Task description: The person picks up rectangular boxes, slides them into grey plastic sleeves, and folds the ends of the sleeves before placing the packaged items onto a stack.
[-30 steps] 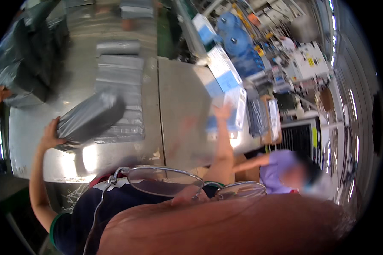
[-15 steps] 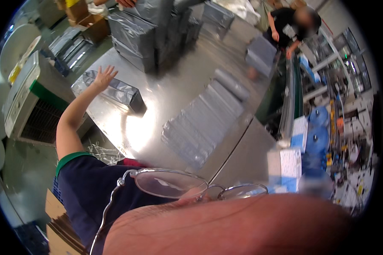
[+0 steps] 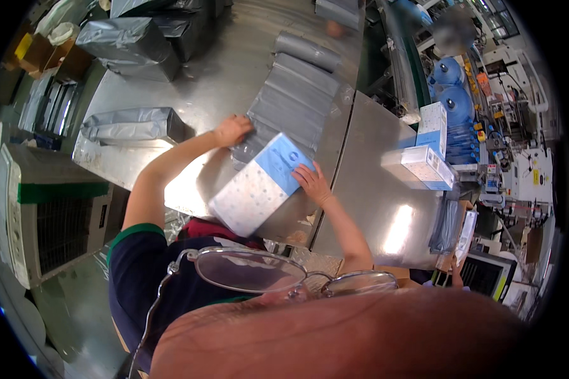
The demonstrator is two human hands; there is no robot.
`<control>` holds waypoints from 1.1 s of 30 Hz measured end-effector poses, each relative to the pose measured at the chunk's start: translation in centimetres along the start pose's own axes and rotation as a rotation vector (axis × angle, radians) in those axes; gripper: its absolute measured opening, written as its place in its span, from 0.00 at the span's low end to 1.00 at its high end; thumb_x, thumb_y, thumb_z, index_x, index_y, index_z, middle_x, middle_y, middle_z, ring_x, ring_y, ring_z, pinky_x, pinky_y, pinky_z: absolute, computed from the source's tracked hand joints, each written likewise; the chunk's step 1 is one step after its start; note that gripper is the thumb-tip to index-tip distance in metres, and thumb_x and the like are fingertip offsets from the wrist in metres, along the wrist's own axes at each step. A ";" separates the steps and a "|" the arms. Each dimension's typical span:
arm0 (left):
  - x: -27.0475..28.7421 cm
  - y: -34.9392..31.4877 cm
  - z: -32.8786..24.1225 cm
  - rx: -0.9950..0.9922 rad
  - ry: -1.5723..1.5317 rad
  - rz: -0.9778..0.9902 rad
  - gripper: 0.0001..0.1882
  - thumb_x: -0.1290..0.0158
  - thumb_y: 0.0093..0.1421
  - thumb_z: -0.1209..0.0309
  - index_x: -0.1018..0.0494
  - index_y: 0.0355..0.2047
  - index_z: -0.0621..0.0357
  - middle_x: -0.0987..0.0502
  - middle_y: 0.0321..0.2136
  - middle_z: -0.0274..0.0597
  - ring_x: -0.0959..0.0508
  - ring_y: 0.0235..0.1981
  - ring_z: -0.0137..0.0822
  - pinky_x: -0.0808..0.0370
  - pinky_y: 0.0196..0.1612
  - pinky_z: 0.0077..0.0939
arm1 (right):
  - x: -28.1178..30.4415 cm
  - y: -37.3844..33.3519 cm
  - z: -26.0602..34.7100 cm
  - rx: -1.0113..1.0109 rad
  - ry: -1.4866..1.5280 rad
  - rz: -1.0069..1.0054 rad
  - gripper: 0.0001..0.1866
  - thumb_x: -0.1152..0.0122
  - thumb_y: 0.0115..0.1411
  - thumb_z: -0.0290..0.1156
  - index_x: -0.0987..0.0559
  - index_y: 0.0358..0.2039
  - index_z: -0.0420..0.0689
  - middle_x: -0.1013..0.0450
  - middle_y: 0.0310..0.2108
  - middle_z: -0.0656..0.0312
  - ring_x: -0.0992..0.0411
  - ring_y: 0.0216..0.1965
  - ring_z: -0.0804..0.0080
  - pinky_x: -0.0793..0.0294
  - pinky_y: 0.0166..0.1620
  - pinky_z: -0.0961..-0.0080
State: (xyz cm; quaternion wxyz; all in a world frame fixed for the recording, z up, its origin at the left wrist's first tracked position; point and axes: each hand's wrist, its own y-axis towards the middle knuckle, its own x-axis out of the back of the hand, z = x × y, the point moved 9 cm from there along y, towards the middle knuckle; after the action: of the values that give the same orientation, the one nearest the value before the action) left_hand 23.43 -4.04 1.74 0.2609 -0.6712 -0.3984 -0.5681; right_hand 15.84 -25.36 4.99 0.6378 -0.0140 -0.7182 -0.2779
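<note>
A row of overlapping grey plastic bags (image 3: 297, 101) lies flat on the metal table, with a rolled grey bundle at its far end. My left hand (image 3: 232, 131) is at the row's near left edge, its fingers closed on the edge of a bag. A white and blue printed box (image 3: 253, 189) sits tilted across the near end of the row. My right hand (image 3: 313, 183) grips its right end, fingers over the top. The underside of the box is hidden. To the left, a grey-wrapped package (image 3: 133, 125) lies alone on the table.
Several grey-wrapped packages (image 3: 129, 47) are stacked at the far left. Two similar white and blue boxes (image 3: 417, 165) stand on the right table (image 3: 373, 208). A cooler unit (image 3: 63, 215) stands left of the table. A conveyor (image 3: 403, 60) runs at the far right. Another person's hand (image 3: 456, 276) shows at right.
My left hand has moved from the lone wrapped package to the bag row. My right hand and the box have come into view. The view has turned right.
</note>
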 end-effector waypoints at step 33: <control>-7.6 -7.2 0.7 0.618 -0.403 0.090 0.10 0.58 0.45 0.70 0.31 0.27 0.61 0.29 0.24 0.54 0.29 0.29 0.50 0.33 0.32 0.38 | -9.6 -1.5 -2.6 -1.087 0.381 0.213 0.10 0.55 0.45 0.30 0.29 0.23 0.37 0.32 0.23 0.47 0.32 0.28 0.52 0.35 0.30 0.61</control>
State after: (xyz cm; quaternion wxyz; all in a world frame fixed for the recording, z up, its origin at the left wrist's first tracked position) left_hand 17.53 -1.37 -6.53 0.3921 -0.6760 -0.5645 -0.2656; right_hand 19.44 -24.51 -4.35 0.6813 -0.3611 -0.3399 -0.5384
